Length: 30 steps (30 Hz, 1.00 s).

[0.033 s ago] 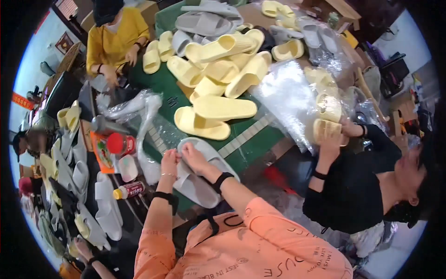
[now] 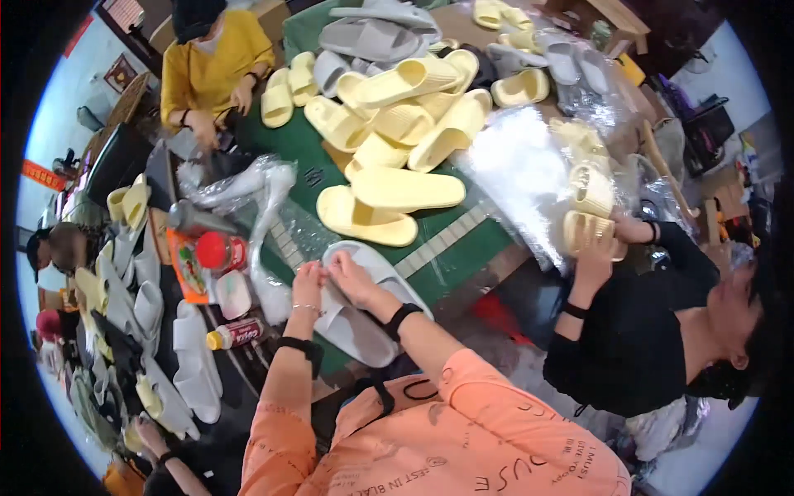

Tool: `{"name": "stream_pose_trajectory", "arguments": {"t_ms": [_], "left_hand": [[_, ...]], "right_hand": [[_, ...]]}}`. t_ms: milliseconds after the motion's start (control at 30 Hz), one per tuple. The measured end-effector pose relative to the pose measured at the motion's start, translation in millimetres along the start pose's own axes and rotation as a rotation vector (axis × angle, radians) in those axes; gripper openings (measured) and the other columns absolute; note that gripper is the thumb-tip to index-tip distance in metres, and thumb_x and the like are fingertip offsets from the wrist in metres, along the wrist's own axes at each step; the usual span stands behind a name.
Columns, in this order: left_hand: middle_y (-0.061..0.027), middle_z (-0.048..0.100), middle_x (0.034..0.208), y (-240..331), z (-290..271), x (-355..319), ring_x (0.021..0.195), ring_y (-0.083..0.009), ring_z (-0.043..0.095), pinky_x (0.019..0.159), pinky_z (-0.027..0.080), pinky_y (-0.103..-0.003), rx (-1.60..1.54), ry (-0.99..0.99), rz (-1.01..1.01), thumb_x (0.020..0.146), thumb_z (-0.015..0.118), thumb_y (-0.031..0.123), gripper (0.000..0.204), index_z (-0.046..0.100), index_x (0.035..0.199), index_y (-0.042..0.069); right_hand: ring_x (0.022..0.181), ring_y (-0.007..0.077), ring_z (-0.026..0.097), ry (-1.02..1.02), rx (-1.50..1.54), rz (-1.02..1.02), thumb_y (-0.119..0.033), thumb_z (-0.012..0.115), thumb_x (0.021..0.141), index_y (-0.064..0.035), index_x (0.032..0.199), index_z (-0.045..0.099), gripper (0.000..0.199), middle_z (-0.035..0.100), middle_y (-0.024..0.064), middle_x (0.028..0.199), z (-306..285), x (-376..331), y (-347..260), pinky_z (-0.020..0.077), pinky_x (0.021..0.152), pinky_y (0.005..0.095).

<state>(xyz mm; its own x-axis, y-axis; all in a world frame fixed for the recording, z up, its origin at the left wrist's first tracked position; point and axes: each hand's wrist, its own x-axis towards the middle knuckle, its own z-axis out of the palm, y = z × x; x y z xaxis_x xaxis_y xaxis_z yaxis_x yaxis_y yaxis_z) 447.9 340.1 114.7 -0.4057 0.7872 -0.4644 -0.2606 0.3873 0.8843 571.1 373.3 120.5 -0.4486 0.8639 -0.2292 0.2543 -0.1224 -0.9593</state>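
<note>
My left hand (image 2: 308,285) and my right hand (image 2: 351,276) are close together in front of me, fingers closed in a pinch. Whatever they pinch is too small or hidden to make out. Just beneath them, a pair of grey slide slippers lies on the table's near edge: the left slipper (image 2: 357,337) by my wrists, the right slipper (image 2: 382,266) partly behind my right hand. Beyond my hands, two pale yellow slippers overlap, a lower one (image 2: 351,221) under an upper one (image 2: 422,191) showing its sole. Clear plastic wrap (image 2: 277,198) lies to the left of them.
A heap of yellow slippers (image 2: 405,124) covers the far table, with grey slippers (image 2: 372,40) behind. Clear bags (image 2: 513,165) lie right, beside a co-worker in black (image 2: 620,331). Another, in yellow (image 2: 215,70), sits far left. A red-lidded jar (image 2: 217,251) and bottle (image 2: 236,334) stand left.
The whole view has shifted slightly, so things sit a little farther right. My hands keep nearly the same pinched pose above the grey slippers.
</note>
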Motion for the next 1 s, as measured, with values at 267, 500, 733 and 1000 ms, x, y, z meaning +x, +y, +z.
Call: {"name": "stream_pose_trajectory", "arguments": {"t_ms": [267, 500, 733, 1000], "left_hand": [[0.0001, 0.047, 0.062, -1.6, 4.0, 6.3, 0.05, -0.0072, 0.04, 0.046, 0.033, -0.018, 0.035, -0.052, 0.02, 0.084, 0.043, 0.014, 0.014, 0.051, 0.087, 0.003], [-0.0003, 0.047, 0.061, -3.1, 1.8, 7.8, 0.049, -0.0074, 0.039, 0.045, 0.032, -0.018, -0.01, -0.034, -0.023, 0.084, 0.043, 0.011, 0.012, 0.051, 0.086, 0.003], [-0.0002, 0.046, 0.065, -1.3, -3.8, 5.2, 0.049, -0.0069, 0.038, 0.045, 0.031, -0.017, -0.115, -0.076, -0.052, 0.083, 0.044, 0.012, 0.011, 0.05, 0.086, 0.003], [0.001, 0.043, 0.064, -4.4, -1.3, 2.8, 0.047, -0.006, 0.035, 0.043, 0.028, -0.018, -0.015, -0.041, -0.031, 0.082, 0.047, 0.013, 0.012, 0.051, 0.086, 0.002]], "right_hand": [[0.074, 0.026, 0.053, 0.103, -0.036, -0.291, -0.012, 0.039, 0.082, -0.0032, 0.096, 0.04, 0.016, 0.053, 0.0145, 0.08, -0.9, 14.0, 31.4, 0.0423, 0.065, 0.0331], [0.053, 0.0193, 0.053, -0.034, 0.147, -0.121, -0.01, 0.045, 0.079, -0.0015, 0.082, 0.046, 0.009, 0.054, 0.01, 0.06, -9.7, 8.3, 11.8, 0.0416, 0.05, 0.0303], [0.052, 0.0134, 0.049, -0.005, 0.023, -0.101, -0.015, 0.049, 0.077, -0.0018, 0.073, 0.05, 0.013, 0.054, 0.0082, 0.061, -6.7, 6.7, 8.2, 0.0389, 0.048, 0.0264], [0.057, 0.0218, 0.051, 0.013, -0.002, -0.125, -0.016, 0.05, 0.075, -0.0027, 0.076, 0.052, 0.014, 0.054, 0.012, 0.063, -6.1, 3.8, 7.0, 0.0398, 0.052, 0.0311]]}}
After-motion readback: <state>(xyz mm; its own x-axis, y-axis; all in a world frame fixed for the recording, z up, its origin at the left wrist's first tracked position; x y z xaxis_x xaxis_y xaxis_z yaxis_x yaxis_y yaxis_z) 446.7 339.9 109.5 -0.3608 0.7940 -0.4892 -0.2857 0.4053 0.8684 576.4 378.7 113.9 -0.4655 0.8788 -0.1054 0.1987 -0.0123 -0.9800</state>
